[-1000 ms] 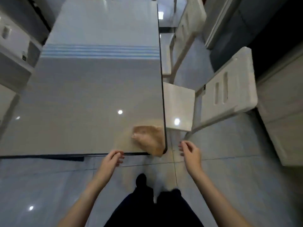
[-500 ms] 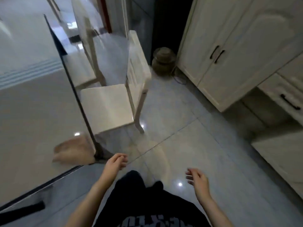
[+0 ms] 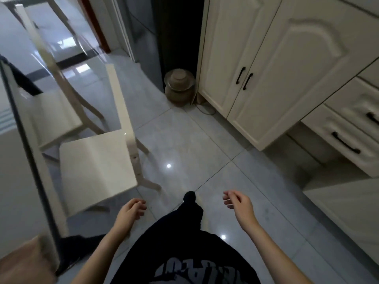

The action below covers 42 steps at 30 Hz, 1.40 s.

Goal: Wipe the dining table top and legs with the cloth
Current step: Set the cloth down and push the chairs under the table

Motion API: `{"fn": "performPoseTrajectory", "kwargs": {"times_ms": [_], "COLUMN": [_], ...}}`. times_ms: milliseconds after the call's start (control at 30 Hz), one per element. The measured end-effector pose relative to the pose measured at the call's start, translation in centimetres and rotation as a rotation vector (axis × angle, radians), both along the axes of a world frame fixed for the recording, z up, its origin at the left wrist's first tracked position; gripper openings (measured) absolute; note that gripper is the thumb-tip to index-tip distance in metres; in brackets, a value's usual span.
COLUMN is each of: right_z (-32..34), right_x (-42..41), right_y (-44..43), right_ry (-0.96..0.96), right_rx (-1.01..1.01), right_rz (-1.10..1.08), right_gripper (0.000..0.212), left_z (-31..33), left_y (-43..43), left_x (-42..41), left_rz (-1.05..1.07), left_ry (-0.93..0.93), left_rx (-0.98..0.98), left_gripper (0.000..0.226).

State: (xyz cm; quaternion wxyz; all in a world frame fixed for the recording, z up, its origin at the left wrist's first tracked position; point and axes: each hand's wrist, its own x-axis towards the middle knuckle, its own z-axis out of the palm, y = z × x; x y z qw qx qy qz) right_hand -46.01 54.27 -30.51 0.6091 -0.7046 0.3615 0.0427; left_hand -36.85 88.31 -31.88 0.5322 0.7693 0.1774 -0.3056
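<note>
Now the view has swung off the dining table [image 3: 18, 181]; the cloth [image 3: 24, 261] stays on its corner. Beside the table, the left hand [image 3: 131, 212] and right hand [image 3: 238, 206] hang loosely curled and empty, so wiping seems paused.

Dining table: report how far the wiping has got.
Done: nothing can be confirmed. The table top is glossy, but no wipe marks show. In hand: nothing. The cloth lies on the table's near corner, and the left hand and right hand hang loosely curled over the floor, holding nothing. Left: take up the cloth, then wipe the top and legs.
</note>
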Motion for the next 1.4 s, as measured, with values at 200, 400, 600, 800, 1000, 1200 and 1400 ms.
{"fn": "performPoseTrajectory", "kwargs": {"times_ms": [200,400,600,800,1000,1200,1400], "right_z": [1.4,1.5,0.0,2.1,5.1,9.8,13.1], "right_x": [6.4,12.4,23.4,38.9,53.8,61.1,62.1], "right_y": [-8.8,-18.4,-28.3,-32.1,-25.7,-11.3,3.8], "right_ry": [0.023,0.056,0.06,0.03,-0.076,-0.286,-0.628], "right_rx": [-0.029,-0.04,-0.03,0.011,0.099,0.166,-0.006], "right_rz": [-0.119,-0.15,-0.002,0.295,0.624,1.081,1.646], "right_gripper": [0.025,0.025,0.027,0.024,0.026,0.027,0.02], "left_z": [2.2,4.4,3.6,5.0,7.4,11.4,13.0], "left_y": [-10.8,-20.2,-27.1,-31.5,-30.6,-26.4,-18.8], "left_x": [11.6,21.4,26.5,27.5,26.8,27.7,28.9], "left_rz": [-0.101,-0.127,0.057,0.356,0.621,0.789,0.818], "left_ry": [-0.013,-0.087,-0.076,-0.047,-0.14,-0.398,-0.517], "left_rx": [-0.043,-0.07,-0.048,-0.028,0.069,0.403,0.943], "left_gripper": [0.022,0.021,0.023,0.022,0.014,0.033,0.042]}}
